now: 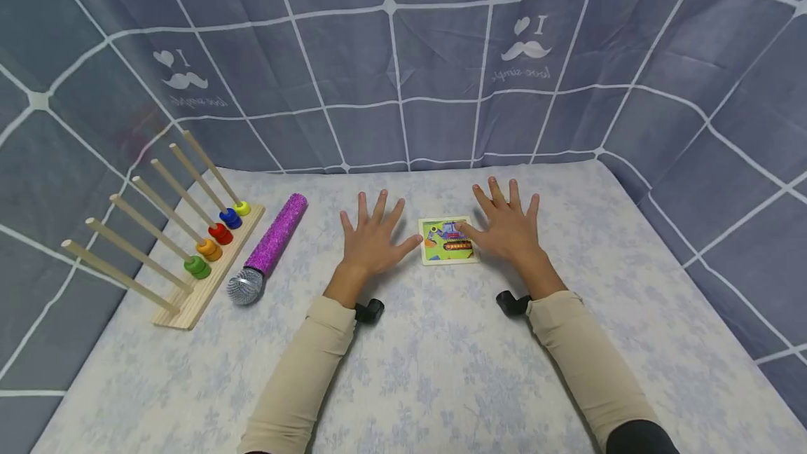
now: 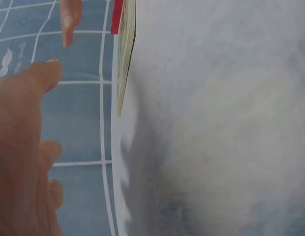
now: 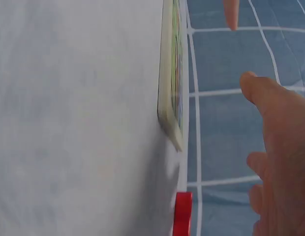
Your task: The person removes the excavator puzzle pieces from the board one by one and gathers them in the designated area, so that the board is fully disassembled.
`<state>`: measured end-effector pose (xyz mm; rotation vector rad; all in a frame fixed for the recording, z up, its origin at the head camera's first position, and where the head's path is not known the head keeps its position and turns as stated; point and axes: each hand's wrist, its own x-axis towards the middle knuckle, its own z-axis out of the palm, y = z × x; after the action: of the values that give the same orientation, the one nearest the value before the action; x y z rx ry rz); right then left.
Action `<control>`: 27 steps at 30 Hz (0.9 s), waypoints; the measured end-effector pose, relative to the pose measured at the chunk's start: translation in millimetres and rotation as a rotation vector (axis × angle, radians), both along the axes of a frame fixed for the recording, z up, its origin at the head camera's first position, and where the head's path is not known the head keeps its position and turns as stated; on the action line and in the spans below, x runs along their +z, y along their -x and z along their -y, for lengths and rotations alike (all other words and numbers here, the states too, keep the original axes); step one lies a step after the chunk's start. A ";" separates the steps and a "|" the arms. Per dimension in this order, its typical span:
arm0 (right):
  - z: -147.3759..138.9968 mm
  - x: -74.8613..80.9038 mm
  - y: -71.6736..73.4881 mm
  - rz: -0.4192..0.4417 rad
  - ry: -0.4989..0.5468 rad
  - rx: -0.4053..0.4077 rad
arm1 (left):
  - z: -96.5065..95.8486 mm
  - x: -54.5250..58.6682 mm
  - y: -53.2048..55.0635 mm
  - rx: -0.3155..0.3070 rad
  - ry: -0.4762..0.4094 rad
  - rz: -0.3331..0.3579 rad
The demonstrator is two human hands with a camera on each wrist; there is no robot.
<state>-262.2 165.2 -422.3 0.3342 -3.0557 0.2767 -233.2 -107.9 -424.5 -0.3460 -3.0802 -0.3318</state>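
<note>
A small picture board [image 1: 449, 247] with a pale rim and a colourful excavator on green lies flat on the table. My left hand [image 1: 372, 244] is held left of it, fingers spread, its thumb tip near the board's left edge. On the other side my right hand [image 1: 509, 230] is spread too, its thumb covering part of the board's upper right in the head view. Both wrist views show the hands raised off the table, holding nothing. A red piece [image 3: 182, 214] lies beyond the board, below the right hand; its kind is unclear and the hand mostly hides it from above.
At the left, a wooden peg stand [image 1: 211, 279] carries coloured rings on several upright pegs. Beside it lies a microphone [image 1: 271, 247] with a glittery purple handle and silver head. A grey-blue checked curtain [image 1: 441, 54] surrounds the back and sides of the patterned tabletop [image 1: 429, 370].
</note>
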 end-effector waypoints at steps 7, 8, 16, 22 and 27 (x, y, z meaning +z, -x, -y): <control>30.9 -2.2 -10.4 0.076 0.007 0.187 | -2.1 -1.9 -16.8 -0.123 0.018 0.051; 35.5 -1.8 -11.8 0.098 0.020 0.228 | -2.7 -2.3 -20.0 -0.161 0.015 0.066; 60.8 1.4 -0.5 0.107 0.014 0.408 | -12.1 -4.3 -34.7 -0.414 0.028 0.094; 69.4 -2.6 20.3 0.093 0.063 0.345 | -13.1 -6.4 -35.5 -0.399 0.077 0.091; 74.9 -8.3 24.1 0.181 0.069 0.309 | -10.5 -8.8 -37.6 -0.388 0.070 0.111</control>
<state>-286.2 90.3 -430.6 0.8227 -3.1498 0.4477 -195.6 -97.4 -433.3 -0.9630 -3.1197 -0.2573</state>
